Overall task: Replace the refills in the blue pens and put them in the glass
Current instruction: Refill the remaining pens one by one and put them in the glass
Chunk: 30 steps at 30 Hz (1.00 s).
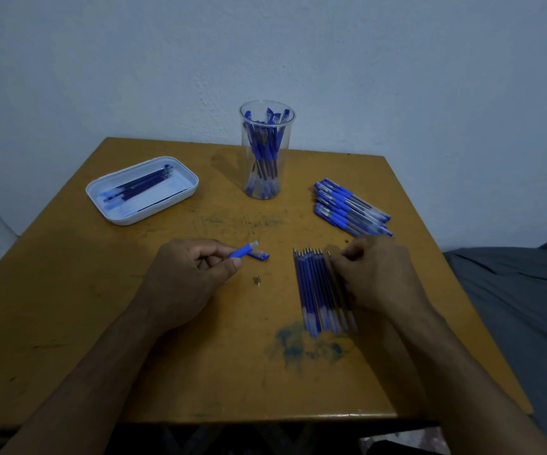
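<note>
Fingers (pixel 347 257) of our right hand (pixel 377 274) pinch one refill (pixel 331 261), left hand (pixel 186 274) grips the barrel (pixel 242 251); nudging neighbours could scatter the row (pixel 318 290).

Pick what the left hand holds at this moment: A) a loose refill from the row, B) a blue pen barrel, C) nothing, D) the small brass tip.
B: the left hand grips a blue pen barrel, while the brass tip lies on the table.
</note>
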### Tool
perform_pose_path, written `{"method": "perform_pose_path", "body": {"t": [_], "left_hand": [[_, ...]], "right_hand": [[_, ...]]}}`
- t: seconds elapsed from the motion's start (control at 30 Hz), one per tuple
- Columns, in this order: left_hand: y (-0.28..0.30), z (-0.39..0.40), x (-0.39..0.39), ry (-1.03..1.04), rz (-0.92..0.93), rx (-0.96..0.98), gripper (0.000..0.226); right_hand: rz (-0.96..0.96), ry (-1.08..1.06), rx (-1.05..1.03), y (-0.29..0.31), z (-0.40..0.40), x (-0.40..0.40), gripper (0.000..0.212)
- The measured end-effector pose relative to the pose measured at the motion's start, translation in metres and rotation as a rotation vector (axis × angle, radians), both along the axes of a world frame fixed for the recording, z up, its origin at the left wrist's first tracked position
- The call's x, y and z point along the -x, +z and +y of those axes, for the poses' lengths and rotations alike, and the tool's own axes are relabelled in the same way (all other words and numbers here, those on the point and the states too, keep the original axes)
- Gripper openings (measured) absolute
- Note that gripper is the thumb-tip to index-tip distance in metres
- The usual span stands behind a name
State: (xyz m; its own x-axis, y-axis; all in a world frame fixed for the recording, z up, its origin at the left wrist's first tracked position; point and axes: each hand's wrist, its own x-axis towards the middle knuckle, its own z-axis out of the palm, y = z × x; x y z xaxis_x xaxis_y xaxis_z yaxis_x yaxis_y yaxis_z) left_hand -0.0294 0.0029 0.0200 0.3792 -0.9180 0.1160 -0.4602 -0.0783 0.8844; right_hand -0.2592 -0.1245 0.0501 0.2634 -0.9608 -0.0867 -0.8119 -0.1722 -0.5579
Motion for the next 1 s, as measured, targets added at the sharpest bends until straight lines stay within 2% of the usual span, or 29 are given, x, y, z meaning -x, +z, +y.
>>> {"method": "perform_pose_path", "body": {"t": [0.13,0.23,1.0], "left_hand": [[0.0,-0.001,-0.001,-0.011,0.008,-0.004,0.009],[-0.001,-0.002,0.0,-0.019,0.009,-0.003,0.009],[-0.001,-0.003,0.0,0.0,0.013,-0.013,0.008]], "right_hand": [[0.053,0.047,-0.252,0.019,0.0,0.014,0.01],[0.101,0.102,-0.33,0.023,0.001,0.018,0.007],[0.072,0.243,-0.397,0.026,0.001,0.021,0.019]]}}
